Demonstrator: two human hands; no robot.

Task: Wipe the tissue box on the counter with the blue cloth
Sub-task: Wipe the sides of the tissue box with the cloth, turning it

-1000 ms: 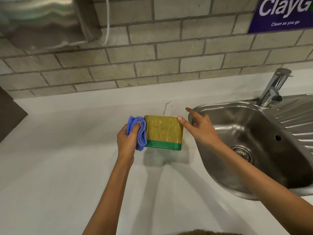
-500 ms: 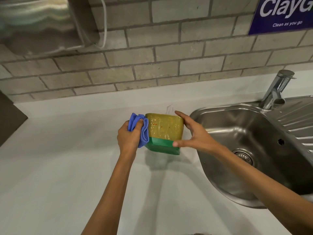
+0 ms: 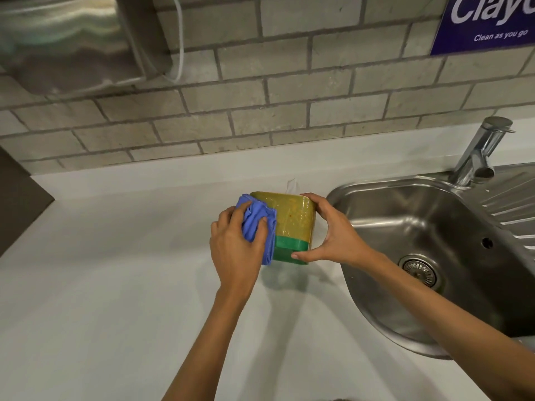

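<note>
The tissue box point(image 3: 292, 219), olive yellow with a green band at its base, stands on the white counter point(image 3: 115, 285) just left of the sink. A white tissue point(image 3: 291, 185) pokes out behind its top. My left hand point(image 3: 236, 250) grips the bunched blue cloth point(image 3: 257, 224) and presses it against the box's left side and front left corner. My right hand point(image 3: 337, 233) clamps the box's right side, fingers over the top edge and thumb on the green band.
A steel sink point(image 3: 434, 241) with a drain and a chrome tap point(image 3: 482, 151) lies to the right. A brick wall rises behind the counter, with a metal dispenser point(image 3: 72, 39) at upper left and a blue sign point(image 3: 489, 21) at upper right.
My right hand went from touching the box's top right corner to gripping its right side. My left hand slid the cloth from the left side round onto the front.
</note>
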